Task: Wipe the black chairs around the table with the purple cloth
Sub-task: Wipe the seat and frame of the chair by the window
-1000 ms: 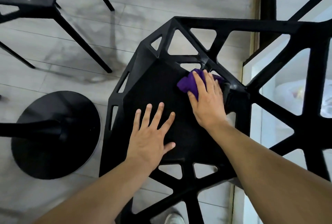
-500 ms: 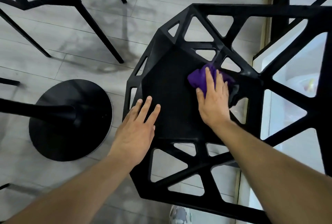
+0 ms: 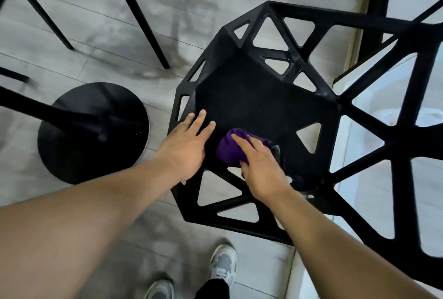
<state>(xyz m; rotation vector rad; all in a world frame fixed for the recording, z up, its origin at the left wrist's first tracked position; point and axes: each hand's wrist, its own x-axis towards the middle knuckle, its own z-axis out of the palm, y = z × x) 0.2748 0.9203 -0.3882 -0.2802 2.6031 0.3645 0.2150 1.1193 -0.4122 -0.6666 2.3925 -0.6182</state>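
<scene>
A black chair (image 3: 259,97) with triangular cut-outs stands below me, its solid seat in the middle of the view. My right hand (image 3: 261,167) presses the bunched purple cloth (image 3: 230,147) onto the near part of the seat. Just left of the cloth, my left hand (image 3: 185,145) lies flat on the seat's front-left edge with fingers spread, holding nothing. The chair's backrest lattice (image 3: 395,135) rises at the right.
A round black table base (image 3: 93,131) with its post sits on the grey floor to the left. Another black chair's legs (image 3: 141,23) stand at the top left. My shoes (image 3: 223,265) are at the bottom, by the chair's front edge.
My right hand has dragged the purple cloth from the seat's far right corner back to its near edge. The left hand slid to the seat's left edge. The view shifted back.
</scene>
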